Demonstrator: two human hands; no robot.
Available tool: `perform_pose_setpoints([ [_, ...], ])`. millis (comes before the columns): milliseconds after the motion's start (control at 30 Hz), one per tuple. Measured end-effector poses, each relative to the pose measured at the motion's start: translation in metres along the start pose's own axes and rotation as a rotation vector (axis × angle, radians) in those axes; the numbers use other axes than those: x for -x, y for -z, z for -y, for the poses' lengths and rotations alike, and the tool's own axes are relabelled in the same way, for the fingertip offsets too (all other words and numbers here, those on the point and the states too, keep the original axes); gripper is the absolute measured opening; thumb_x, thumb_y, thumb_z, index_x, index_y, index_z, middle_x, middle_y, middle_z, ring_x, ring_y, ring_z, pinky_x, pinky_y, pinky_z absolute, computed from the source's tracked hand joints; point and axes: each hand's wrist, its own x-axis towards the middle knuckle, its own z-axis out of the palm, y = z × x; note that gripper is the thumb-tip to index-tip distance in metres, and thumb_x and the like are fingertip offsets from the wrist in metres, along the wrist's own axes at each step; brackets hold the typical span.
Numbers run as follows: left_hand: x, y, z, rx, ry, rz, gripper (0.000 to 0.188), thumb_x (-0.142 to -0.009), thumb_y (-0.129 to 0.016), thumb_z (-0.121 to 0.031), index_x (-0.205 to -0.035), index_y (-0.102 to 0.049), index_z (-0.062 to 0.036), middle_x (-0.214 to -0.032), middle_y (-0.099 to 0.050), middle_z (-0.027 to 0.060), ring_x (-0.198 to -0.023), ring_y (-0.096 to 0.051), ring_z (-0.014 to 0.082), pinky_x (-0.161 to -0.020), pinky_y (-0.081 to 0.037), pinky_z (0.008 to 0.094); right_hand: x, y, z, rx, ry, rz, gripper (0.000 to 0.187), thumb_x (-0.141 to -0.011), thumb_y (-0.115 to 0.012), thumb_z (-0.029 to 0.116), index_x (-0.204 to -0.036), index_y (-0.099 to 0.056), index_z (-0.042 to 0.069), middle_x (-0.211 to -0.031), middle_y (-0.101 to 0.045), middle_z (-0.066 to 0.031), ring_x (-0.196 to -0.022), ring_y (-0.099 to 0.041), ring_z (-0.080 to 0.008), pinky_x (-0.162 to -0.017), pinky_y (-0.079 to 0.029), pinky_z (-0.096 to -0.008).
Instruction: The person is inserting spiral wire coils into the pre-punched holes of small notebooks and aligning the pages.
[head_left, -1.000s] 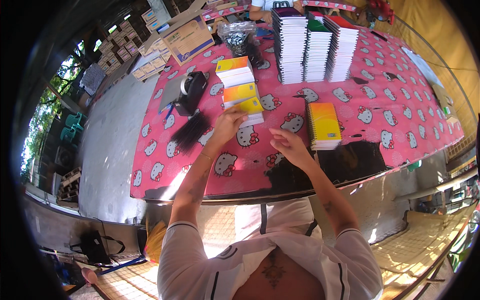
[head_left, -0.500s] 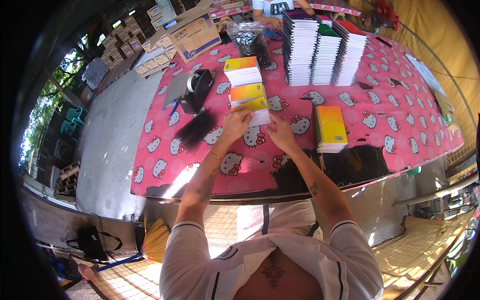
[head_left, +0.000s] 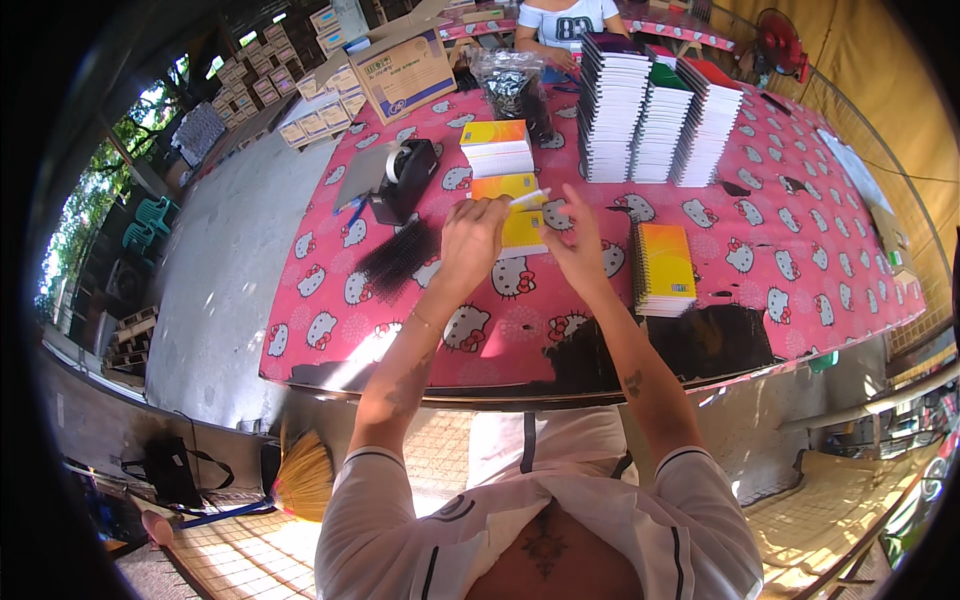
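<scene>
Raised over the front pile, my left hand [head_left: 473, 238] is closed on a thin pad of white paper [head_left: 528, 198], seen nearly edge-on. My right hand [head_left: 580, 245] is just right of it, thumb and fingers apart, with nothing between them that I can make out. Beneath the hands lies a yellow pad [head_left: 521, 232] on white pages. Behind it come another yellow pad [head_left: 500, 187] and a taller stack of yellow-orange pads [head_left: 497, 150]. To the right stands a pile of spiral-bound yellow notebooks [head_left: 664, 262].
A tape dispenser [head_left: 405, 180] and black wire spirals [head_left: 396, 258] lie to the left. Farther back are a stuffed plastic bag [head_left: 512, 95], a cardboard box [head_left: 402, 75] and tall spiral notebook stacks [head_left: 612, 115]. Across the pink table [head_left: 440, 340] sits another person [head_left: 565, 30].
My left hand has lifted a thin pad up off the front pile, turning it edge-on. My right hand has come up slightly and spread its fingers. The view has shifted a little.
</scene>
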Motion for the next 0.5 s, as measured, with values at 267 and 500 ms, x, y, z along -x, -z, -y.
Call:
perform_pose_setpoints([
  [267,0.09,0.023,-0.081,0.01,0.084,0.215,0.045,-0.082,-0.074,-0.016,-0.125,-0.063,-0.0089,-0.128,-0.057,0.0181,-0.119,-0.053,0.0359,-0.1,-0.041,0.0544,0.1,0.043,-0.009,-0.371,-0.4,0.359,0.056,-0.092,-0.065,-0.001,-0.142,-0.042,0.008,-0.104,-0.06,-0.0077,-0.087,-0.06,-0.0122,-0.079,-0.051,-0.0273],
  [500,0.122,-0.008,-0.08,0.386,0.435,0.001,0.048,-0.082,-0.075,-0.005,-0.128,-0.06,-0.0067,-0.131,-0.049,0.0231,-0.121,-0.049,0.0404,-0.098,-0.045,0.0458,0.105,0.024,-0.003,-0.274,-0.378,0.378,0.034,-0.095,-0.063,0.005,-0.126,-0.05,0.004,-0.102,-0.06,-0.0043,-0.088,-0.056,-0.0077,-0.074,-0.048,-0.0232],
])
